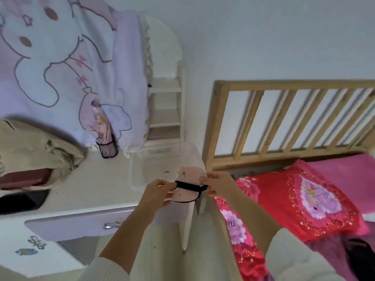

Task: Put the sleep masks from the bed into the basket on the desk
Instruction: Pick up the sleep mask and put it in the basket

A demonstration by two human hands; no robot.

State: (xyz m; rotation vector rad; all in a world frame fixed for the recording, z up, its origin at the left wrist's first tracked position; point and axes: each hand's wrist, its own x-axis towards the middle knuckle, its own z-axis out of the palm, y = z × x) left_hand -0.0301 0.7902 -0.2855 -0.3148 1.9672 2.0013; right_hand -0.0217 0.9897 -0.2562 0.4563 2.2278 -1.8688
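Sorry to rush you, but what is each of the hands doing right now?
Left hand: closed on the pink sleep mask at its black strap.
Right hand: closed on the same mask's other end.

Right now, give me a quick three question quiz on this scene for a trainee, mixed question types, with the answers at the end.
1. True or false: the pink sleep mask already lies inside the white basket.
2. Multiple choice: the black strap is stretched between A) both hands, B) the left hand and the desk, C) the bed rail and the basket.
3. Fill in: the basket sits at the desk end nearest the ____.

Key
1. False. The left hand and right hand hold it up in front of the basket.
2. A.
3. Bed.
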